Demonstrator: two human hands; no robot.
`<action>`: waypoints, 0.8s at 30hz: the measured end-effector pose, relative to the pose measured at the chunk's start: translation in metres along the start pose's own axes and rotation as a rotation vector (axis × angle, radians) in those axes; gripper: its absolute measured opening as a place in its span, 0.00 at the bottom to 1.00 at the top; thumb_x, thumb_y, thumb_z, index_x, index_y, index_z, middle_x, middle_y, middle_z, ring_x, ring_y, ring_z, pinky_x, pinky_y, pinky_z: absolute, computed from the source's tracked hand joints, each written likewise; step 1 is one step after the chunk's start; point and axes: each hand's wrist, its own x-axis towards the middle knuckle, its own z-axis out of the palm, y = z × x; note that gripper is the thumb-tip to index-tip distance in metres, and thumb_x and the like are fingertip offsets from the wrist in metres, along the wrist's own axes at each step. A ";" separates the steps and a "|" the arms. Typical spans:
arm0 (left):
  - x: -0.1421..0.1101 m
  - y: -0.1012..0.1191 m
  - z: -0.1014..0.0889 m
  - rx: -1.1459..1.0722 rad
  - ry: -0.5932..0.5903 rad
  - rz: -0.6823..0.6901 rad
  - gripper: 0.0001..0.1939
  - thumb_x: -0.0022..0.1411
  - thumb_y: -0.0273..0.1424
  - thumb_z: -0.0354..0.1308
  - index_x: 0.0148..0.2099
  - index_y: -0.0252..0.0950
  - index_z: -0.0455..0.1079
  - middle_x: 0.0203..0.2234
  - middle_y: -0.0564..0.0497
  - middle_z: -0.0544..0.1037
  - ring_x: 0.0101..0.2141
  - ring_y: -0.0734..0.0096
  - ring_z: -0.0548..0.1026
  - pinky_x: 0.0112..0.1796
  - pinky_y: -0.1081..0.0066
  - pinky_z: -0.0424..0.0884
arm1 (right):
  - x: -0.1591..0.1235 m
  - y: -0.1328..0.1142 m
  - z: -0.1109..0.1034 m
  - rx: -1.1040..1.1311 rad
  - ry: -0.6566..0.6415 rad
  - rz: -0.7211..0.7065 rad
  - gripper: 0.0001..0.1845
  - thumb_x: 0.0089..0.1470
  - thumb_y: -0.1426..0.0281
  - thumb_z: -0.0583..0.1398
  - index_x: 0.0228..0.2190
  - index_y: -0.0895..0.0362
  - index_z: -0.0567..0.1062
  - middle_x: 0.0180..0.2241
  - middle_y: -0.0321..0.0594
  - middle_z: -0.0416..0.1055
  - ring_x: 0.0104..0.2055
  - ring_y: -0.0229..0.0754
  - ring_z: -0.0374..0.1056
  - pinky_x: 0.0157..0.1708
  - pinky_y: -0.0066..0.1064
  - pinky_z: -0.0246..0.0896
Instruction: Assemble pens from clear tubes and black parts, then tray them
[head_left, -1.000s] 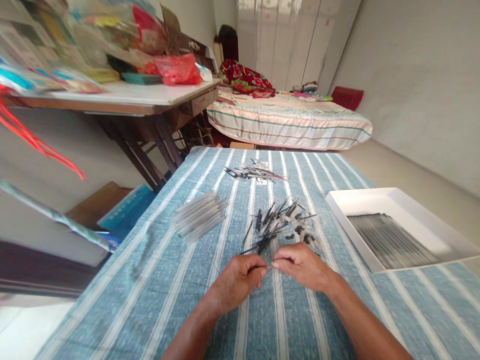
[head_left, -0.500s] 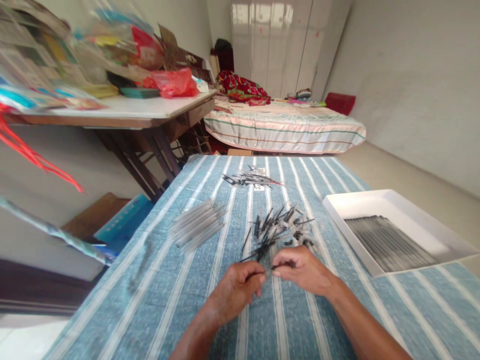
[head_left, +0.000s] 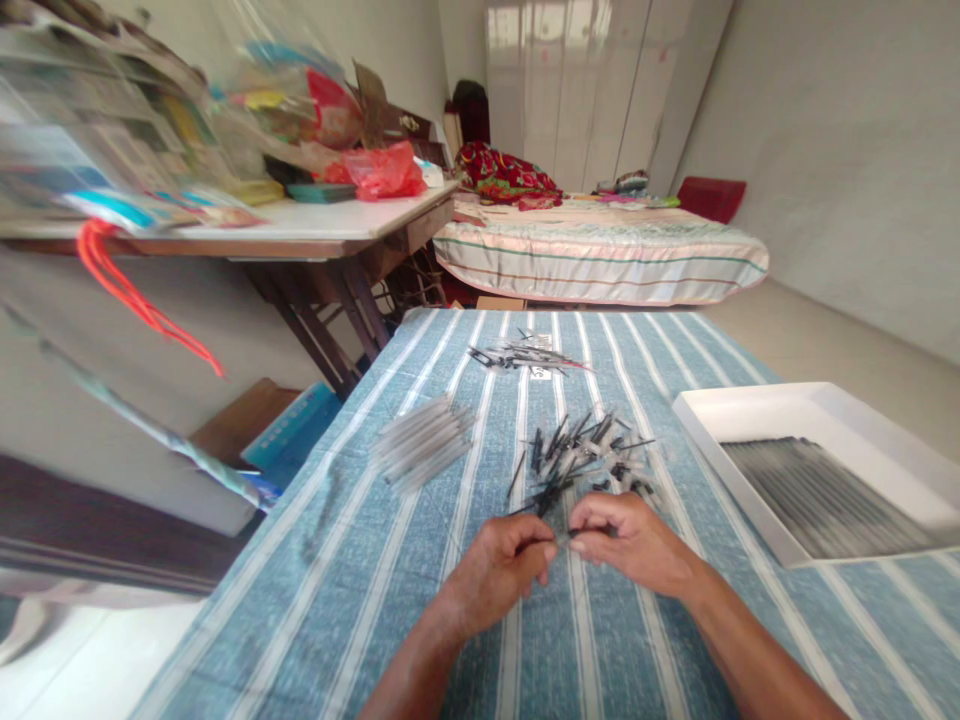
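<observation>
My left hand (head_left: pixel 504 565) is closed in a pinch, its fingertips close to those of my right hand. What it holds is mostly hidden, with only a faint clear tip showing. Between the thumb and finger of my right hand (head_left: pixel 637 545) is a small black piece (head_left: pixel 577 533). Just beyond both hands lies a loose pile of short black and translucent plastic pieces (head_left: pixel 585 450). To the left, a bundle of thin translucent tubes (head_left: pixel 424 445) lies side by side. Farther back is a heap of thin dark and clear sticks (head_left: pixel 521 356).
An open white box (head_left: pixel 832 410) on the right holds a row of dark sticks (head_left: pixel 795 495). A striped blue cloth (head_left: pixel 360 600) covers the table. At left stands a white-topped desk (head_left: pixel 300 225) with bags and a hanging red cord (head_left: pixel 150 310). Behind is a bed (head_left: pixel 600 260).
The view has swung a little to the left, so everything sits farther right in the picture. Both hands keep their pinches, fingertips close together, over the same part of the cloth.
</observation>
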 end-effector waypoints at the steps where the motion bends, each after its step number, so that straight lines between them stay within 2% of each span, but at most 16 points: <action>1: 0.000 0.000 0.000 0.003 -0.005 0.007 0.10 0.55 0.34 0.51 0.29 0.33 0.68 0.18 0.55 0.68 0.18 0.77 0.62 0.21 0.75 0.58 | 0.000 0.000 0.001 -0.010 -0.007 -0.002 0.08 0.50 0.68 0.58 0.22 0.59 0.68 0.16 0.30 0.62 0.19 0.31 0.57 0.20 0.22 0.51; 4: 0.000 0.000 0.000 0.003 -0.012 0.011 0.10 0.55 0.34 0.51 0.29 0.32 0.68 0.18 0.55 0.68 0.18 0.77 0.62 0.22 0.75 0.58 | 0.000 0.001 0.002 -0.072 -0.013 -0.006 0.18 0.54 0.64 0.54 0.17 0.59 0.66 0.14 0.31 0.61 0.18 0.31 0.57 0.20 0.23 0.51; 9: 0.000 0.000 0.000 -0.009 0.019 -0.002 0.10 0.55 0.33 0.51 0.30 0.32 0.68 0.18 0.55 0.68 0.18 0.77 0.62 0.22 0.75 0.59 | 0.000 0.000 0.001 -0.014 0.015 0.019 0.08 0.49 0.66 0.59 0.26 0.58 0.69 0.17 0.30 0.62 0.19 0.32 0.58 0.20 0.22 0.51; 13: 0.001 -0.001 0.000 0.004 0.010 0.007 0.09 0.55 0.33 0.51 0.29 0.33 0.68 0.18 0.55 0.68 0.18 0.78 0.63 0.21 0.76 0.59 | 0.000 0.001 0.001 -0.073 -0.001 -0.001 0.18 0.54 0.63 0.54 0.17 0.59 0.66 0.15 0.32 0.63 0.18 0.32 0.59 0.21 0.23 0.52; 18: 0.002 -0.003 0.000 0.002 0.020 0.013 0.09 0.55 0.32 0.51 0.30 0.32 0.68 0.18 0.55 0.69 0.18 0.78 0.63 0.21 0.76 0.59 | 0.000 0.004 0.001 -0.003 0.014 -0.003 0.08 0.51 0.65 0.58 0.27 0.58 0.70 0.16 0.30 0.63 0.19 0.32 0.60 0.20 0.22 0.53; 22: 0.002 -0.004 0.001 0.010 0.007 0.030 0.09 0.56 0.33 0.51 0.30 0.33 0.68 0.18 0.55 0.69 0.18 0.78 0.63 0.21 0.76 0.59 | 0.001 0.003 -0.001 -0.070 -0.003 -0.011 0.18 0.54 0.63 0.54 0.17 0.59 0.68 0.14 0.32 0.62 0.18 0.31 0.59 0.20 0.23 0.52; 24: 0.003 -0.005 0.001 0.009 0.014 0.038 0.08 0.56 0.32 0.51 0.30 0.33 0.68 0.18 0.55 0.69 0.18 0.78 0.63 0.21 0.76 0.60 | 0.001 0.002 -0.002 -0.078 0.001 -0.008 0.16 0.53 0.63 0.55 0.19 0.59 0.69 0.14 0.31 0.62 0.18 0.31 0.58 0.20 0.22 0.51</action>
